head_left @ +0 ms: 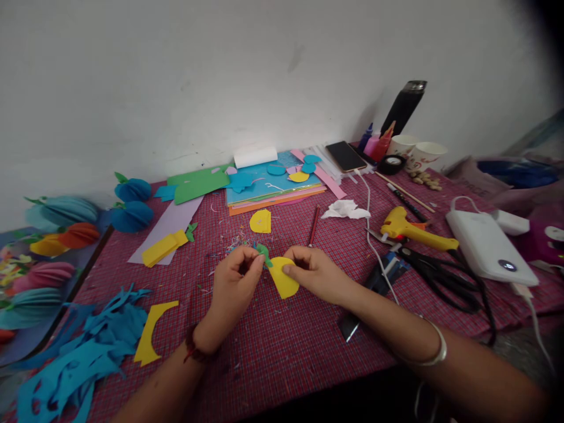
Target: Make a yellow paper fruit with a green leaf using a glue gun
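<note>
1. While both hands meet over the desk (247,358), a flat yellow paper piece with a rounded outline (284,282) is held between them, nearer the right hand (311,269); its long axis slants down and slightly rightward.
2. A small, curled green paper piece (263,254) lies at the yellow piece's upper left corner, beside the fingertips of the left hand (238,276), which is the nearer hand to it. Whether the two papers are joined or merely overlap is too small to tell.
3. The left hand is closed in a pinch, thumb against fingers, on the green piece. The right hand grips the yellow piece's upper right edge, thumb in front and fingers behind.
4. The yellow paper looks matt, stiff and smooth-edged; the green one looks softer and twisted.
5. Beyond the hands, a similar yellow cut-out (261,221) lies flat on the checked cloth covering the desk. Ragged blue paper offcuts (99,335) heap at the left, with a crescent-shaped yellow offcut (152,335) beside them.
</note>
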Demonstrator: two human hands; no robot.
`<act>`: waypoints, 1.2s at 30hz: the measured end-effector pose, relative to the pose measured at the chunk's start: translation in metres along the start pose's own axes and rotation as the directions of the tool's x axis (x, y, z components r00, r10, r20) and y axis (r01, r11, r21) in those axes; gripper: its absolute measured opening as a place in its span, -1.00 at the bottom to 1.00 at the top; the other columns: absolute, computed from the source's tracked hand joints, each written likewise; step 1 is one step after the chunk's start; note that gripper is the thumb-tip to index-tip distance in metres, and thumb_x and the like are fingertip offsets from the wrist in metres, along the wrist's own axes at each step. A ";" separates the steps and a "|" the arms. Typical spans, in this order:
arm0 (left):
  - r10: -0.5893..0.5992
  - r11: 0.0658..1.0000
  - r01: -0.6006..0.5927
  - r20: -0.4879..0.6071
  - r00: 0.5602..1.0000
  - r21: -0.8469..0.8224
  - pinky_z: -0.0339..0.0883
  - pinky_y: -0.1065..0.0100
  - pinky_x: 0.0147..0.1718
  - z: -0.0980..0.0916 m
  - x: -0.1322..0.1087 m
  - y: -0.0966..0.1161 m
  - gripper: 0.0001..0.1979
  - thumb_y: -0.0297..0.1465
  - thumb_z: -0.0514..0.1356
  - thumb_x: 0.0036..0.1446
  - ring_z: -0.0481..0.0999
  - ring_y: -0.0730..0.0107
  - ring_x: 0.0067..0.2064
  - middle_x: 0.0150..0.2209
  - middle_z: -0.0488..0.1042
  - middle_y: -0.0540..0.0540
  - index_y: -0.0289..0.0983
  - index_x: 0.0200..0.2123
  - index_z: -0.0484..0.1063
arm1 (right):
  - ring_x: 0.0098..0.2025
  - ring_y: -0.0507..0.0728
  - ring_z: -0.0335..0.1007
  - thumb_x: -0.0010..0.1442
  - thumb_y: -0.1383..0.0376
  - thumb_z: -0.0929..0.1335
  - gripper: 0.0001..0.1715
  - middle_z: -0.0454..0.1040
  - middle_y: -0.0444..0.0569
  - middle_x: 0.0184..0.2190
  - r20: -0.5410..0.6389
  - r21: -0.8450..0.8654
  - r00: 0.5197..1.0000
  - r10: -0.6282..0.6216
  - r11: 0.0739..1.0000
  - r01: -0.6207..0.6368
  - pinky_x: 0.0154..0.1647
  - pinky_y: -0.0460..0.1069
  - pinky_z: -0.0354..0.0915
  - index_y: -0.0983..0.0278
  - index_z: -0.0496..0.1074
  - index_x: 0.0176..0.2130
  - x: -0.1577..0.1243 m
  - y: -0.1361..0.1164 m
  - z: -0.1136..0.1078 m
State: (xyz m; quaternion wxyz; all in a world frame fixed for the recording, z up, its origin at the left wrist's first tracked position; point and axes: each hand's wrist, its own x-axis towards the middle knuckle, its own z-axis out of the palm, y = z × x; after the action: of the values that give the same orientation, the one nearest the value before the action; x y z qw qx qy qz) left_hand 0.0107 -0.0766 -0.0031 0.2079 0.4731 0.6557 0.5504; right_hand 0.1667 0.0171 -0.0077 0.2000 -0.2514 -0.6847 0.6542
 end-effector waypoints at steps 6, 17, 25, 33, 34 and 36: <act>-0.018 0.999 0.019 0.019 1.000 -0.045 0.11 0.42 -0.54 0.001 0.002 0.002 -0.83 -0.35 0.23 0.09 0.20 0.51 -0.56 -0.60 0.28 0.10 -0.23 -0.52 0.38 | -0.48 0.00 0.21 0.08 0.27 0.34 -0.84 0.30 -0.17 -0.52 -0.004 0.032 1.000 0.013 0.999 -0.013 -0.45 -0.07 0.14 0.26 0.28 -0.46 0.000 -0.001 0.000; -0.164 0.968 0.142 -0.092 0.982 -0.207 0.10 0.49 -0.59 -0.006 0.006 -0.006 -0.80 -0.21 0.15 0.23 0.23 0.52 -0.54 -0.54 0.31 0.08 -0.22 -0.32 0.43 | -0.46 0.02 0.26 0.02 0.19 0.40 -0.78 0.35 -0.15 -0.51 -0.054 0.169 0.998 0.032 0.985 -0.022 -0.42 -0.05 0.20 0.25 0.31 -0.46 0.001 0.000 -0.002; -0.219 0.950 0.190 -0.096 0.971 -0.248 0.06 0.49 -0.61 -0.010 0.012 -0.018 -0.61 -0.17 0.10 0.25 0.18 0.54 -0.58 -0.60 0.25 0.06 -0.24 -0.57 0.27 | -0.42 0.03 0.27 0.07 0.15 0.36 -0.79 0.37 -0.10 -0.43 -0.292 0.309 0.955 0.047 0.950 0.048 -0.32 -0.01 0.25 0.22 0.31 -0.34 0.009 0.002 -0.021; -0.210 0.959 0.240 0.190 0.959 -0.153 0.15 0.45 -0.60 0.006 -0.001 -0.012 -0.77 -0.19 0.21 0.14 0.30 0.47 -0.55 -0.55 0.34 0.06 -0.22 -0.42 0.38 | -0.42 0.03 0.27 0.03 0.15 0.41 -0.76 0.38 -0.14 -0.46 -0.247 0.317 0.968 0.045 0.948 0.037 -0.33 -0.02 0.23 0.25 0.35 -0.36 0.007 0.002 -0.010; -0.213 0.957 0.251 0.234 0.948 -0.144 0.17 0.45 -0.61 0.010 -0.004 -0.011 -0.80 -0.21 0.23 0.11 0.32 0.47 -0.54 -0.53 0.37 0.05 -0.22 -0.37 0.40 | -0.43 0.02 0.25 0.03 0.15 0.41 -0.76 0.38 -0.15 -0.46 -0.239 0.312 0.970 0.042 0.949 0.036 -0.34 -0.03 0.22 0.24 0.34 -0.37 0.006 0.002 -0.008; -0.195 0.966 0.235 0.292 0.936 -0.107 0.17 0.44 -0.59 0.015 -0.008 -0.007 -0.82 -0.25 0.23 0.08 0.30 0.48 -0.56 -0.54 0.35 0.06 -0.22 -0.41 0.38 | -0.44 0.01 0.22 0.02 0.16 0.41 -0.76 0.35 -0.16 -0.48 -0.221 0.301 0.975 0.036 0.953 0.033 -0.37 -0.04 0.19 0.25 0.33 -0.39 0.005 0.002 -0.005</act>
State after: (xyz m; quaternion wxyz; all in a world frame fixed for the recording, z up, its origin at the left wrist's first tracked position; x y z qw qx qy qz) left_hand 0.0235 -0.0755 -0.0164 0.3899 0.4554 0.6274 0.4970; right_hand 0.1662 0.0239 -0.0099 0.3114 -0.2905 -0.5495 0.7188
